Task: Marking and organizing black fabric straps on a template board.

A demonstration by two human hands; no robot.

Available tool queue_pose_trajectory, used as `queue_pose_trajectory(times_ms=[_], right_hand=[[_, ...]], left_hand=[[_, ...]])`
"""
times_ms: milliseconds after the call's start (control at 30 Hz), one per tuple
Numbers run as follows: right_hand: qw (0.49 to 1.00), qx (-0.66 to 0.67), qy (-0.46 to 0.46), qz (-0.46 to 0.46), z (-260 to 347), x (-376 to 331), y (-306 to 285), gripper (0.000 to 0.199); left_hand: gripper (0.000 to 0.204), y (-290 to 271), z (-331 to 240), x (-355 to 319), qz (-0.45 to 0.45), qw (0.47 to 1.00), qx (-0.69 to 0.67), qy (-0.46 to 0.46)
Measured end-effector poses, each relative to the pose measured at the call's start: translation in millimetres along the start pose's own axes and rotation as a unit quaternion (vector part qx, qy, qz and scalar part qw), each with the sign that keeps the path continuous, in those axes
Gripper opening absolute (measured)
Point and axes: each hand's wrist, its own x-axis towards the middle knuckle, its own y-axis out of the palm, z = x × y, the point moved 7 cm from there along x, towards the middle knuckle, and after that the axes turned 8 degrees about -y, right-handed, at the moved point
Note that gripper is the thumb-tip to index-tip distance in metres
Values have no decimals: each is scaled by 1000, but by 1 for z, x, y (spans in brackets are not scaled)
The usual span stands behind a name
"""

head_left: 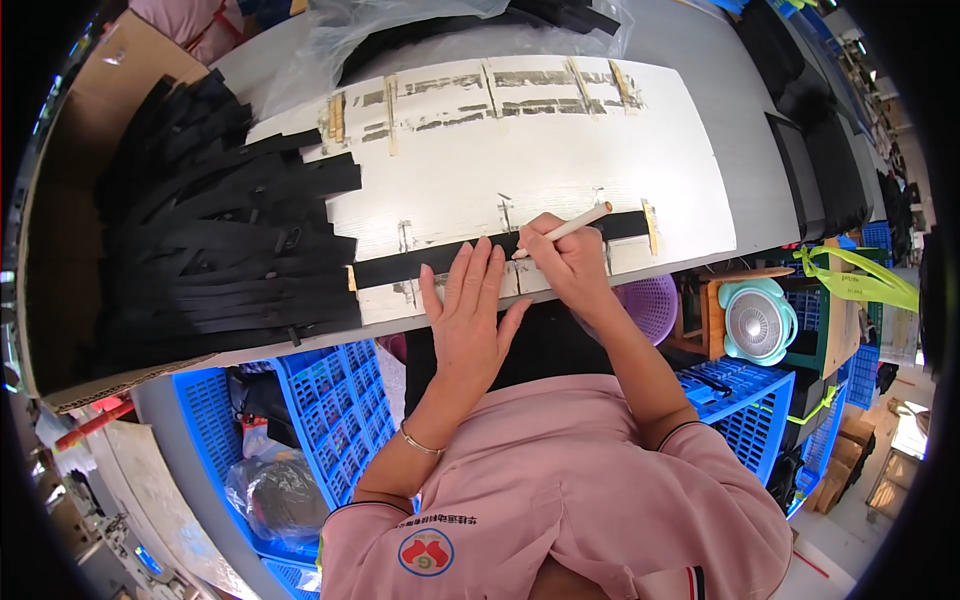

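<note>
Your left hand [466, 318] lies flat, fingers extended, on the black strap [410, 265] along the white board's [520, 165] near side; your right hand [562, 255] pinches a white pen [580, 222]. Marking looks underway, completed marks unclear; more straps [220, 240] heap the cardboard box [125, 80].

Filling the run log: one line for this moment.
left hand: on long black fabric strip | right hand: holds slim white pen, tip at strip | beneath: white rectangular board

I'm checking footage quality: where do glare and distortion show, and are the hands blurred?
Head view: the white board is bright, almost washed out mid-surface; head view: the grey table has a bowed front edge; head view: the left hand and right hand look fairly sharp, without obvious motion blur.
</note>
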Motion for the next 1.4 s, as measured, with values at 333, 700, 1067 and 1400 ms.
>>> queue_pose_trajectory(times_ms=[333, 700, 1067, 1400], right_hand=[[992, 112, 46, -42, -3, -15, -35, 22], [982, 83, 111, -129, -40, -18, -115, 23], [985, 68, 95, -125, -42, -17, -110, 22], [992, -1, 87, -94, -47, -16, -106, 23]], left_hand=[[66, 2, 0, 0, -3, 1000, 13, 0], [61, -4, -6, 5, -7, 1000, -17, -23], [30, 50, -74, 70, -25, 986, -147, 70], [18, 53, -74, 74, -48, 985, -155, 56]])
